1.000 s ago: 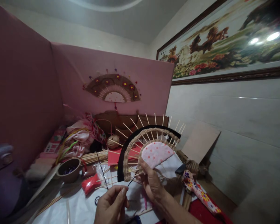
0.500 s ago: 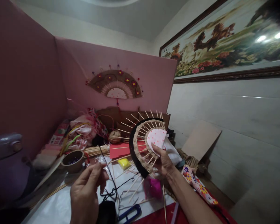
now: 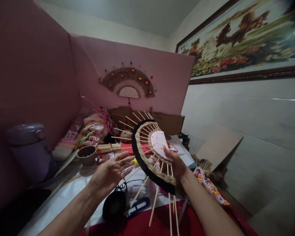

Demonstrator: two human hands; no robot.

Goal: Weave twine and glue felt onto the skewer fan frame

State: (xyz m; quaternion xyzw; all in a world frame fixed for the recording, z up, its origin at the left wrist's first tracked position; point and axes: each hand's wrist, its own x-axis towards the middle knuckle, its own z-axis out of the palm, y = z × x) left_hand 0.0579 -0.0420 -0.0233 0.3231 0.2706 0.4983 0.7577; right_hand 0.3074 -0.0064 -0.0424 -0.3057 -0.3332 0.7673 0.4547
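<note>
My right hand point(image 3: 178, 165) grips a half-round fan frame point(image 3: 140, 144) at its white, pink-dotted centre. Thin wooden sticks radiate through the frame, past a woven tan band and a black outer band. Beside the fan's left edge, my left hand point(image 3: 114, 170) is spread with nothing in it. Below the hands lie a black yarn ball point(image 3: 114, 205) and blue-handled snips point(image 3: 139, 207). Black yarn loops rest just above the ball.
A brown bowl point(image 3: 87, 155) of small dark beads stands left, near a purple container point(image 3: 29, 154). Behind are a pile of ribbons point(image 3: 95, 127), bundled sticks point(image 3: 110, 148) and cardboard point(image 3: 167, 123). A finished fan point(image 3: 129, 82) hangs on the pink board.
My left hand has opened and moved right, towards the fan. The fan has turned and shifted slightly left. The yarn strand that hung by my left hand no longer shows there. The view has shifted.
</note>
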